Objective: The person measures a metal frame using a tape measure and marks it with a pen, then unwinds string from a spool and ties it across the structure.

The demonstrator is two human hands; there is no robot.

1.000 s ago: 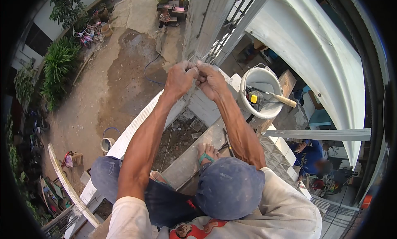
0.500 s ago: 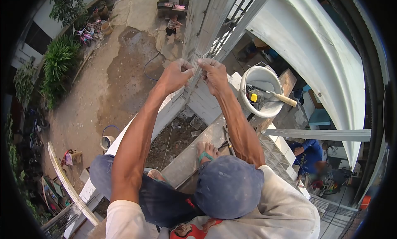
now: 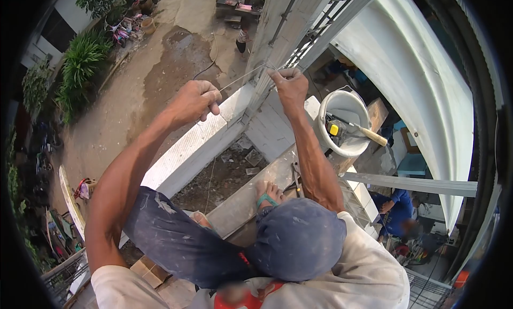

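Observation:
My left hand (image 3: 195,102) is closed, fingers curled round a thin pale string (image 3: 240,79). The string runs up and to the right from it to the corner of a tall grey-white column (image 3: 278,39). There my right hand (image 3: 291,87) pinches the string between thumb and fingertips, close to the column's edge. Whether the string is fastened to the column I cannot tell. Below my hands, the white block wall (image 3: 200,135) slopes down to the left. To the right of my right forearm stands a whitish bucket (image 3: 324,135) with a yellow-marked tool (image 3: 334,129) and a wooden-handled tool (image 3: 372,136) in it.
My sandalled foot (image 3: 270,192) is on a plank (image 3: 275,170), beside pliers (image 3: 297,183). A person in blue (image 3: 395,210) is lower right, and a small figure (image 3: 242,40) stands in the yard. A metal bar (image 3: 411,183) and white sheeting (image 3: 427,79) lie to the right.
My left hand has moved left and down, away from my right hand, and the string now stretches between it and the column. My right hand stays near the column. The view has shifted slightly.

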